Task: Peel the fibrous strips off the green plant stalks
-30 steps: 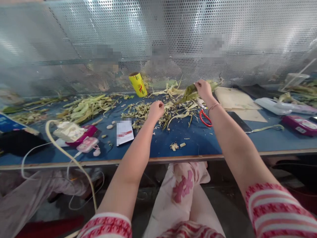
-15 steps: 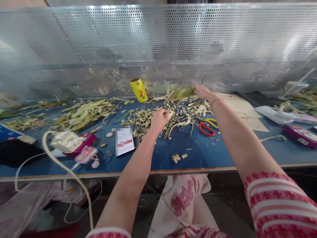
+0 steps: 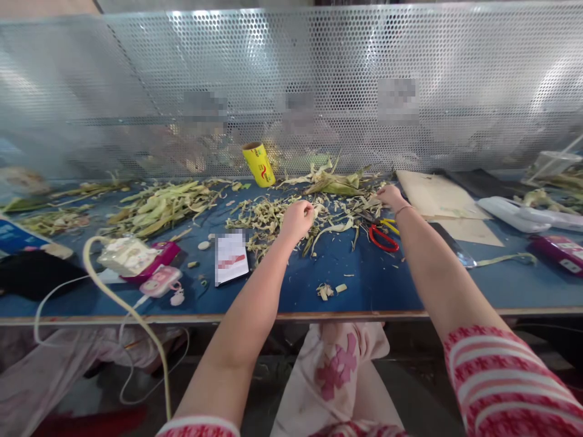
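My left hand (image 3: 297, 220) is closed, with its fingertips curled together over a pile of dried plant strips (image 3: 262, 213). What it holds, if anything, is hidden. Farther right, my right hand (image 3: 392, 197) reaches down to the scraps, fingers bent and drawn together; I cannot make out what is between them. A broad greenish dry leaf (image 3: 344, 183) lies on the heap between the hands, at the back. Just below my right hand lie scissors with red and yellow handles (image 3: 383, 238), their blades partly among the scraps.
A yellow tube (image 3: 259, 165) stands tilted by the perforated metal screen (image 3: 291, 73). Longer leaves (image 3: 164, 207) lie to the left. A phone with a lit screen (image 3: 231, 260), a magenta device (image 3: 157, 261) with cables, and cardboard (image 3: 441, 194) rest on the blue table (image 3: 282, 297).
My right hand has let go of the leaf, which now lies on the heap, and has moved right and nearer to me. My left hand has hardly moved.
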`<action>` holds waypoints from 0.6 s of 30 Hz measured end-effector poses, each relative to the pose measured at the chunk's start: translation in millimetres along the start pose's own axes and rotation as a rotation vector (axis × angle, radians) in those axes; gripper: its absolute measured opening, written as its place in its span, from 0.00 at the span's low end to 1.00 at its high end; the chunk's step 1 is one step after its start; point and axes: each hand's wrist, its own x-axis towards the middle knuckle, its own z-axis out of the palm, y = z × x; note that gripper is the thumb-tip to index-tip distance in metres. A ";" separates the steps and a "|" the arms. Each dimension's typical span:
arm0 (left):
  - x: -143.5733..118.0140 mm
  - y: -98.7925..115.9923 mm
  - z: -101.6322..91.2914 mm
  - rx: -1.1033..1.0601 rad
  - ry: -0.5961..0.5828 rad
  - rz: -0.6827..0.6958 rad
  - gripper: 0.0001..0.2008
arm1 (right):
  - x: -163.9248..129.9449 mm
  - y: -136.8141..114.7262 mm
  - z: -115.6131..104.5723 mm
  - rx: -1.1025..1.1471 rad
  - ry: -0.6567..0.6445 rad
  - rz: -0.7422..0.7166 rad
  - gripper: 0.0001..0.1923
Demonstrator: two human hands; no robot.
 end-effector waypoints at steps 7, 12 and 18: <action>-1.0 0.1 2.1 0.008 0.006 0.002 0.08 | -5.3 14.3 -24.1 0.065 0.199 0.131 0.19; -1.1 -0.9 2.2 0.002 0.005 0.000 0.08 | -21.1 13.9 -38.3 -0.120 0.320 0.004 0.24; -1.5 -1.1 3.9 -0.007 0.007 -0.009 0.07 | -11.6 -8.2 -14.6 -0.131 -0.087 -0.124 0.19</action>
